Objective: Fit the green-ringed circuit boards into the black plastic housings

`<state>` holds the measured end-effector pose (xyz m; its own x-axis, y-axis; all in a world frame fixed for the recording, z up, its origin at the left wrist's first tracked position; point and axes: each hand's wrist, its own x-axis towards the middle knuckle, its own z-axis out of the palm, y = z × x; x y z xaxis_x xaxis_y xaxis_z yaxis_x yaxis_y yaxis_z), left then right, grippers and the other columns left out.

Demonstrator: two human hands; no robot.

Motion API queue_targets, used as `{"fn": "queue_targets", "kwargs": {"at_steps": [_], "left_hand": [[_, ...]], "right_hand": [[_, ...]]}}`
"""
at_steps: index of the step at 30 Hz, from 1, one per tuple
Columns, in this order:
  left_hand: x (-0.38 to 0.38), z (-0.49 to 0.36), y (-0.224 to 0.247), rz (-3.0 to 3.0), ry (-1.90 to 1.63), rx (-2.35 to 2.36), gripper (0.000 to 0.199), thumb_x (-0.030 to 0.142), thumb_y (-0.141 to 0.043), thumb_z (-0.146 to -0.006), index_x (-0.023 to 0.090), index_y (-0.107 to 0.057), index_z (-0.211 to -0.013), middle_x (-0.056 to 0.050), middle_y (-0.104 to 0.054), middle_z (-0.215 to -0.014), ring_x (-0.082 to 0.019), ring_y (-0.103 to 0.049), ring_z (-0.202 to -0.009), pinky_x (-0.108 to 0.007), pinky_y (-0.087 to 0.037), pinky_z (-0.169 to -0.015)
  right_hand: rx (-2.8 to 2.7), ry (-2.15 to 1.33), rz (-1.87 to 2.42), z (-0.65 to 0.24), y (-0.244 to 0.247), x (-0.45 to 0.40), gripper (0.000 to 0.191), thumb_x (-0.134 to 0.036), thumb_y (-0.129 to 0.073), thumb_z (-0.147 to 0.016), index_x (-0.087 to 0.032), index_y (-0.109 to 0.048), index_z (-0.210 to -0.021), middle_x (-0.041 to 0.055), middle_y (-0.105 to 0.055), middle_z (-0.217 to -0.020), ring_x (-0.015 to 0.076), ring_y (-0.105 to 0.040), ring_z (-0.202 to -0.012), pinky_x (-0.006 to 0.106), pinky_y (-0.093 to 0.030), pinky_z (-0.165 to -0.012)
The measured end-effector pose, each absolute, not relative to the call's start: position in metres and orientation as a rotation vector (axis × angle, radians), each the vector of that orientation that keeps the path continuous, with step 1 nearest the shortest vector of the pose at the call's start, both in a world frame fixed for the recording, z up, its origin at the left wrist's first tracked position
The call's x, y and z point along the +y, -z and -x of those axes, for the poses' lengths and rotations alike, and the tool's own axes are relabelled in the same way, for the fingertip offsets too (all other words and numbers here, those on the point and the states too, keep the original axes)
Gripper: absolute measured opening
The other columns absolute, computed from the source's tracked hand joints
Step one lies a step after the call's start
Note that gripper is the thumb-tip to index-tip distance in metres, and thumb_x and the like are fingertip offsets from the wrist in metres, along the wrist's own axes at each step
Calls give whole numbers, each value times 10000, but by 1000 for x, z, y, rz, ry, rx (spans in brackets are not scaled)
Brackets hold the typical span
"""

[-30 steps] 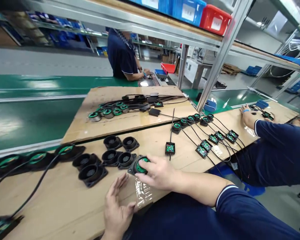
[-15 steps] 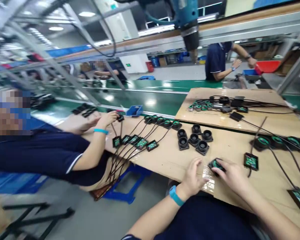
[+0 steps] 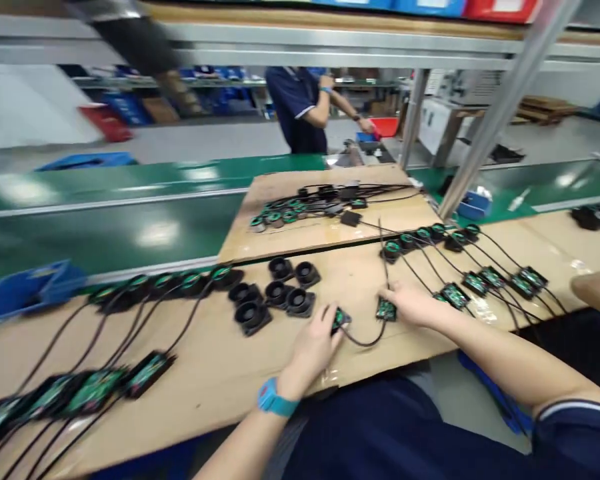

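My left hand (image 3: 314,341) is closed around a black housing (image 3: 341,319) with a green circuit board in it, low over the cardboard-covered bench. A black cable curves from it to a small open black box (image 3: 386,309) with a green circuit board inside. My right hand (image 3: 407,305) grips that box at its right edge. Just beyond my left hand stand several black round housings with square bases (image 3: 277,293). To the right, a row of black housings with green inserts (image 3: 407,241) is wired to open circuit board boxes (image 3: 454,295).
More wired housings (image 3: 165,283) and circuit board boxes (image 3: 93,390) lie at left, near a blue bin (image 3: 35,290). A raised cardboard sheet (image 3: 275,243) holds a pile of cabled parts. A metal post (image 3: 510,107) rises at right. A co-worker (image 3: 300,107) stands beyond the green conveyor (image 3: 180,230).
The view has swung to the right. My left hand has taken hold of the housing that my right hand held. My right hand has moved over to the cabled circuit board box.
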<state>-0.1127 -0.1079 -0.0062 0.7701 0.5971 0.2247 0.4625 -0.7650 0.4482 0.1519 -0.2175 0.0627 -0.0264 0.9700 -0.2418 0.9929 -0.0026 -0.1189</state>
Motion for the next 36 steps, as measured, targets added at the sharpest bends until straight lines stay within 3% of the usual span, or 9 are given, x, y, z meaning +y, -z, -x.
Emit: {"fn": "queue_targets", "kwargs": {"at_steps": [5,9,15,18,21,27,30,33,36], "left_hand": [[-84,93,1,-2666,-477,790,473,435,-501,-996,210,-459,-1410,-149,-567,-1328,-299,-663,-1098,-436,-602,-881],[-62,53,-3,-2606,-487,719,482,417,-542,-981,225,-459,-1416,-129,-567,-1332,-290,-621,-1178,-438,-564,-970],[-40,-27,1,-2539,-486,626,506,342,-616,-944,228,-485,-1419,-121,-578,-1301,-275,-610,-1180,-427,-525,-1020],[-41,-59,0,-2552,-465,611,524,335,-622,-937,229,-484,-1431,-123,-574,-1305,-283,-613,-1167,-419,-528,-1008],[-45,-79,-2,-2578,-459,647,533,331,-617,-938,223,-478,-1441,-138,-569,-1302,-292,-617,-1154,-416,-534,-985],[-50,-95,0,-2631,-462,752,513,320,-573,-955,212,-473,-1447,-165,-537,-1305,-300,-643,-1081,-419,-553,-916],[-46,-98,1,-2652,-454,717,529,326,-566,-958,215,-451,-1462,-159,-530,-1291,-295,-639,-1085,-409,-550,-917],[-41,-104,1,-2645,-458,686,523,331,-563,-960,233,-453,-1461,-135,-532,-1264,-279,-639,-1068,-389,-549,-917],[-37,-112,2,-2637,-455,672,527,339,-567,-959,239,-456,-1465,-126,-523,-1259,-271,-640,-1059,-380,-549,-918]], "right_hand": [[2194,447,-2026,-115,-81,-262,281,-192,-648,-779,-80,-663,-1037,173,-657,-992,295,-582,-981,400,-445,-913],[2141,561,-2145,-93,-76,-301,378,-431,-690,-830,-96,-655,-1001,148,-666,-900,311,-586,-941,463,-428,-969],[1770,731,-2683,-89,-59,-317,534,-549,-762,-794,-137,-626,-1106,156,-592,-1195,329,-605,-1066,439,-493,-949],[1668,917,-2759,-85,-58,-317,662,-505,-760,-815,-127,-550,-1317,165,-555,-1297,329,-645,-1061,456,-521,-948],[1649,1074,-2768,-80,-66,-318,856,-376,-777,-819,-114,-370,-1525,192,-526,-1390,354,-595,-1222,460,-480,-1058],[1681,1625,-2532,-89,-113,-334,1066,-289,-804,-761,-185,-179,-1619,177,-316,-1621,320,-380,-1465,373,-358,-1194],[1816,1688,-2424,-101,-125,-342,880,-230,-660,-855,-205,-215,-1614,133,-363,-1610,267,-385,-1468,343,-337,-1203],[1815,1500,-2545,-114,-114,-347,684,-158,-465,-935,-161,-284,-1594,167,-502,-1509,243,-494,-1392,349,-398,-1153],[1649,1247,-2691,-128,-92,-352,681,-131,-487,-912,-129,-326,-1573,194,-630,-1356,272,-598,-1277,384,-471,-1072]]}}
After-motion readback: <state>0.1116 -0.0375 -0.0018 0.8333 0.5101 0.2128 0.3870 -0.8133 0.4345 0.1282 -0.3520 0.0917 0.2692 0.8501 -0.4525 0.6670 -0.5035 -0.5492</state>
